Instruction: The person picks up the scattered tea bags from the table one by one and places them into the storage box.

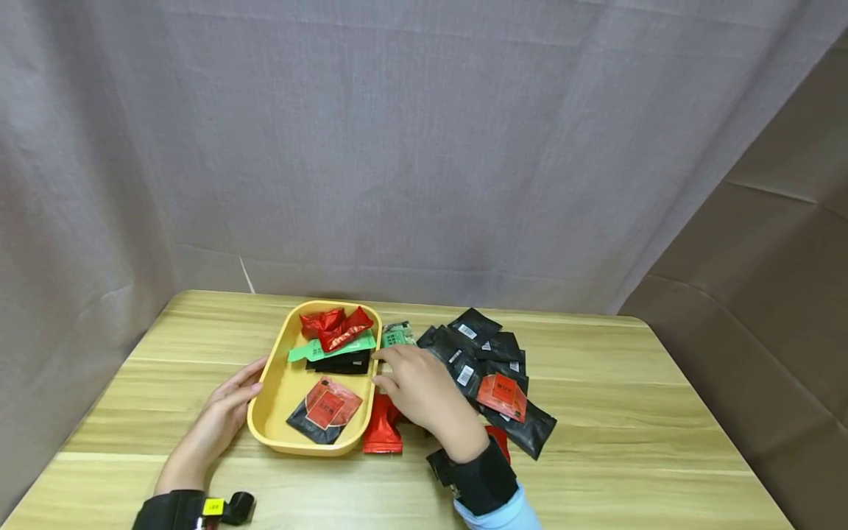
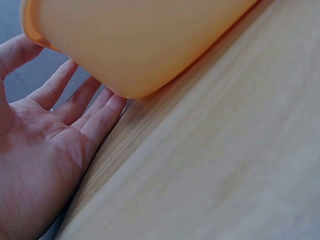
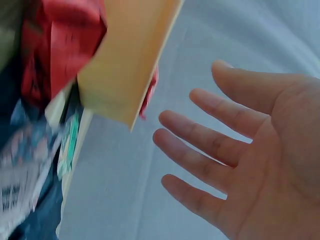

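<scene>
A yellow tray (image 1: 271, 419) stands on the table, with red packets (image 1: 344, 329), a green packet (image 1: 331, 346), black packets (image 1: 341, 363) and a red-and-black sachet (image 1: 327, 409) inside. My left hand (image 1: 221, 412) rests against its left side, fingers extended to the wall, as the left wrist view shows. Over the tray's right rim hovers my right hand (image 1: 420, 386). Its fingers are spread and hold nothing in the right wrist view (image 3: 240, 150). Below that hand, a red packet (image 1: 382, 427) lies beside the tray.
To the right lies a heap of black sachets (image 1: 467, 353) with a red sachet (image 1: 502, 396) on top. A green packet (image 1: 397, 333) sits between heap and tray. Grey cloth (image 1: 411, 147) hangs behind the wooden table (image 1: 616, 442).
</scene>
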The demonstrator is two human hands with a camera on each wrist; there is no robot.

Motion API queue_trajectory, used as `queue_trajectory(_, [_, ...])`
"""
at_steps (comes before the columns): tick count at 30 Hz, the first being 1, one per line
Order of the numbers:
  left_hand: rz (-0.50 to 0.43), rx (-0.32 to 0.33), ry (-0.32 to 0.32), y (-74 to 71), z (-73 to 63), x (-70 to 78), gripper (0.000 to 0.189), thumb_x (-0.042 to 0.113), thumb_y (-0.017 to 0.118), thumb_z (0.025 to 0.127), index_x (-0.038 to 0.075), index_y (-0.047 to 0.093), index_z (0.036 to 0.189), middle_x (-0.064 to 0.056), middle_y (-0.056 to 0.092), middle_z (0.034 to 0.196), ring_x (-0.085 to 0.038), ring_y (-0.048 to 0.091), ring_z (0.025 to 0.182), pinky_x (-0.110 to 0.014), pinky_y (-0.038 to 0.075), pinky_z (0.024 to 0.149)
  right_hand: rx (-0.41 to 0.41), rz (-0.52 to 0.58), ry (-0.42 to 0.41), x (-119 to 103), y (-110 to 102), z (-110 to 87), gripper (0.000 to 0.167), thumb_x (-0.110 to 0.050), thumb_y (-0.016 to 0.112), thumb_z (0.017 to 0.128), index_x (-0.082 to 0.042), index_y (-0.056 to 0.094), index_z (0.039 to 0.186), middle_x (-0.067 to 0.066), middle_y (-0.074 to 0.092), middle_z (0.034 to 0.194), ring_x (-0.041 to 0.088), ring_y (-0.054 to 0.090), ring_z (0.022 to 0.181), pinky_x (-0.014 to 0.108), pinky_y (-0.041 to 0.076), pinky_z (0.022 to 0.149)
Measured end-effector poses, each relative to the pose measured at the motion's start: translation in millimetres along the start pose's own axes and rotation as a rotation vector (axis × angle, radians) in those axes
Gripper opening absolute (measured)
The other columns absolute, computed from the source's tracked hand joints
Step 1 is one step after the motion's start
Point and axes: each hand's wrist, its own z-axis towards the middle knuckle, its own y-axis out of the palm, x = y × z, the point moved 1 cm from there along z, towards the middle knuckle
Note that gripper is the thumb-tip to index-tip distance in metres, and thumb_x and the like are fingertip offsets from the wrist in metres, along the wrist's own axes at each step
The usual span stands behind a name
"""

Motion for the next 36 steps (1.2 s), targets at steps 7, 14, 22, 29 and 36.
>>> queue_trajectory(7, [-0.008, 0.0, 0.002, 0.8, 0.1, -0.2, 0.056, 0.007, 0.045, 0.103, -0.012, 0.023, 0.151, 0.02, 0.054, 0.129, 0.002, 0.054, 0.117, -0.015, 0.045, 0.095, -0.093, 0.042, 0.114, 31, -4, -6.6, 0.045, -0.014, 0.08, 0.083, -0.009, 0.066, 0.126, 0.008, 0.062, 0.124, 0.03, 0.055, 0.116, 0.046, 0.047, 0.097])
queue_trajectory(14, [-0.012, -0.005, 0.01, 1.1, 0.7, 0.2, 0.057, 0.006, 0.044, 0.103, -0.015, 0.019, 0.15, 0.02, 0.055, 0.128, 0.003, 0.053, 0.118, -0.015, 0.044, 0.096, -0.197, 0.097, 0.231, 51, 1, -12.2, 0.061, -0.002, 0.086, 0.072, -0.005, 0.063, 0.128, 0.013, 0.061, 0.128, 0.035, 0.055, 0.118, 0.05, 0.045, 0.099])
queue_trajectory(22, [-0.022, -0.019, 0.03, 1.1, 0.9, 0.7, 0.055, 0.005, 0.044, 0.103, -0.013, 0.023, 0.15, 0.018, 0.055, 0.13, 0.003, 0.053, 0.118, -0.015, 0.044, 0.096, -0.292, 0.121, 0.274, 60, 17, -12.2, 0.066, -0.003, 0.094, 0.058, -0.006, 0.065, 0.118, 0.008, 0.06, 0.112, 0.032, 0.054, 0.111, 0.048, 0.047, 0.092])
queue_trajectory(29, [-0.021, -0.022, 0.032, 0.8, 0.8, 0.8, 0.055, 0.006, 0.043, 0.103, -0.013, 0.022, 0.15, 0.018, 0.055, 0.13, 0.003, 0.052, 0.119, -0.015, 0.044, 0.097, -0.252, 0.066, 0.258, 64, 24, -9.4, 0.058, -0.003, 0.093, 0.061, -0.006, 0.065, 0.112, 0.008, 0.061, 0.107, 0.03, 0.054, 0.105, 0.049, 0.046, 0.092])
queue_trajectory(36, [-0.028, -0.016, 0.025, 0.0, 0.5, 0.0, 0.054, 0.005, 0.044, 0.103, -0.011, 0.025, 0.15, 0.018, 0.055, 0.129, 0.002, 0.053, 0.119, -0.016, 0.044, 0.097, -0.142, 0.02, 0.209, 64, 24, -7.0, 0.057, 0.0, 0.09, 0.064, -0.005, 0.066, 0.116, 0.011, 0.065, 0.116, 0.033, 0.057, 0.11, 0.055, 0.042, 0.098])
